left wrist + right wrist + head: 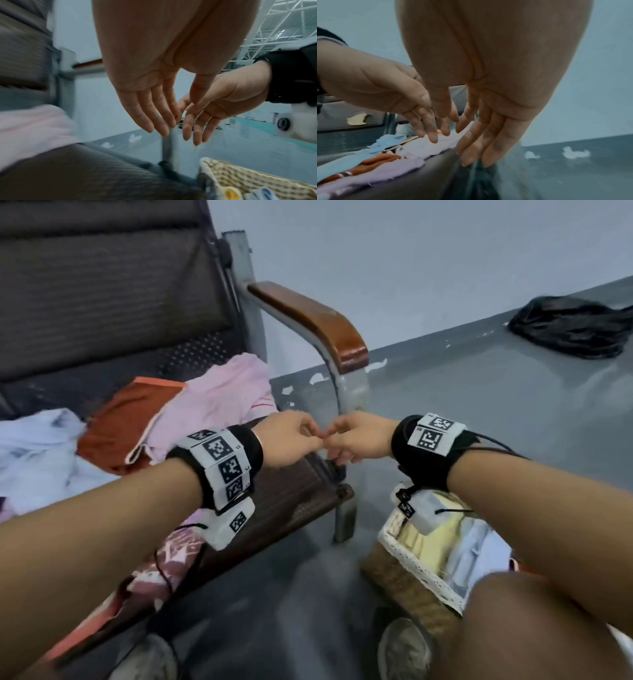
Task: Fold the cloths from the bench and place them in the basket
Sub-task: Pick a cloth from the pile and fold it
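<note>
Both hands are held empty, fingers loosely extended: the left hand and right hand meet fingertip to fingertip. The cloths lie on the bench left of the hands; the basket sits below the right wrist. Only square coded markers are seen on the wristbands; no writing can be read.

Waiting hall: armrested metal bench, truss roof.

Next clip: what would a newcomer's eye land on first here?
First, the two empty hands meeting in mid-air at the centre: the left hand and right hand touch fingertips above the bench edge, fingers relaxed. Next, the heap of unfolded cloths on the seat at left: pink cloth, rust cloth, pale blue cloth. Lower right, on the floor, the basket already holds folded cloths.
</note>
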A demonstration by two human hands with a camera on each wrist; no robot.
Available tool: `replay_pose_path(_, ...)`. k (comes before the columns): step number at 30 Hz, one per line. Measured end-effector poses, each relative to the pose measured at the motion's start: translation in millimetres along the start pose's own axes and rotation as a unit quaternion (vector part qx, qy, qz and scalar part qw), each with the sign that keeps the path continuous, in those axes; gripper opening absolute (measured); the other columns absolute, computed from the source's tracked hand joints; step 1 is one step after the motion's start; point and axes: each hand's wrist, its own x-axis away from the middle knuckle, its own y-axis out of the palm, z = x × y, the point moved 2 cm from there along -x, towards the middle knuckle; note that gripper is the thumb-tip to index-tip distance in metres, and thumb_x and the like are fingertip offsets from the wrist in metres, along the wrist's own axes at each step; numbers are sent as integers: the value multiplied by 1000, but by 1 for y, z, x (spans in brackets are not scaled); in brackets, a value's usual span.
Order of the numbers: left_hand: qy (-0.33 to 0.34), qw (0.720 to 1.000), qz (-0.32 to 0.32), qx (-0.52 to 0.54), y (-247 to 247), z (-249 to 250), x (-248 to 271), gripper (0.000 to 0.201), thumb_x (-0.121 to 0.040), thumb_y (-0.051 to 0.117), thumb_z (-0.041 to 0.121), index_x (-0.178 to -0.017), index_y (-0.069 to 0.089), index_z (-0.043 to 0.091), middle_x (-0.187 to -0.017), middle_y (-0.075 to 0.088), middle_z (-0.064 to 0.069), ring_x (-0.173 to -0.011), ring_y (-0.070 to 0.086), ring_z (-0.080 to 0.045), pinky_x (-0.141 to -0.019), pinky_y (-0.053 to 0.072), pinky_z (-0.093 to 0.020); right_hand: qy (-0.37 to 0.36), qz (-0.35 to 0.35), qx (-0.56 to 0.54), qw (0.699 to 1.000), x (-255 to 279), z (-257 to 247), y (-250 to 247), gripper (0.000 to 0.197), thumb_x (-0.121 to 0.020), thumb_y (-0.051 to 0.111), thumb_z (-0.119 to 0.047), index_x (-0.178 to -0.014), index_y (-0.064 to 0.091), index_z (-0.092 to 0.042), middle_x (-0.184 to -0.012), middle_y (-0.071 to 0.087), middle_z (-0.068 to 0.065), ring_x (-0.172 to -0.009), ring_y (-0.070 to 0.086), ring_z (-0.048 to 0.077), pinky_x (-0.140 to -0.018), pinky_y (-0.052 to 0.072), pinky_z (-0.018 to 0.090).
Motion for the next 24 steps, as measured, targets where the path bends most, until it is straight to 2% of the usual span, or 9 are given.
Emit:
replay_pose_path(2,-21,999,35,-25,-29,-37,27,20,-90,62,35,-106,68,23,-98,70,6,-93,64,-16,-86,50,-31,-36,-22,9,999,-12,-46,21,10,-98,56,-21,-104,60,-16,-93,70,7,-70,62,14,-64,48,25)
replay_pose_path(6,-91,991,66,-69,-64,-109,78,25,-90,62,35,-111,66,22,-114,69,2,-105,61,-19,-93,47,-31,-88,-43,47,994,-27,-114,77,21,-96,56,-17,-109,64,-3,-91,67,11,-71,58,20,-67,46,33)
replay_pose_path(8,-132,985,74,-77,-70,-139,98,28,-90,61,36,-113,66,20,-115,69,0,-107,62,-22,-90,48,-30,-108,-54,97,988,-35,-132,103,24,-94,59,-19,-112,67,-4,-97,70,10,-79,64,22,-76,53,36)
replay_pose_path(11,-173,978,61,-95,-62,-177,117,22,-88,61,35,-102,69,19,-106,71,-4,-104,64,-27,-81,48,-31,-129,-51,207,968,-54,-141,134,35,-92,64,-31,-123,65,-15,-119,67,5,-106,64,22,-92,49,30)
replay_pose_path(15,-204,970,-31,-126,-34,-209,132,44,-86,67,42,-122,63,17,-123,66,-4,-111,60,-27,-92,49,-33,-122,-65,314,939,-84,-129,167,69,-86,71,-38,-145,46,-14,-144,53,11,-128,53,27,-106,42,33)
replay_pose_path(17,-193,972,-24,-131,-28,-216,133,54,-82,72,43,-129,59,20,-124,64,-4,-112,59,-26,-93,49,-33,-123,-81,386,911,-97,-122,176,77,-81,75,-42,-146,44,-15,-145,51,11,-127,53,29,-105,44,34)
replay_pose_path(19,-183,974,-4,-131,-27,-221,130,60,-77,77,43,-129,57,21,-125,63,-5,-111,59,-25,-94,49,-34,-150,-69,423,891,-107,-119,179,63,-80,75,-39,-136,54,-19,-134,60,8,-119,58,29,-98,47,31)
replay_pose_path(21,-183,971,1,-151,-27,-225,128,65,-74,79,44,-130,55,21,-126,58,-8,-112,56,-26,-95,48,-35,-174,-54,423,887,-112,-122,180,35,-84,70,-28,-117,66,-20,-119,68,6,-110,63,26,-86,46,26)
replay_pose_path(24,-240,948,21,-210,-30,-229,128,70,-74,76,50,-130,49,17,-129,47,-14,-115,53,-33,-90,47,-36,-173,-47,414,892,-117,-128,177,17,-84,63,-23,-97,72,-17,-102,72,7,-97,66,25,-79,50,28)
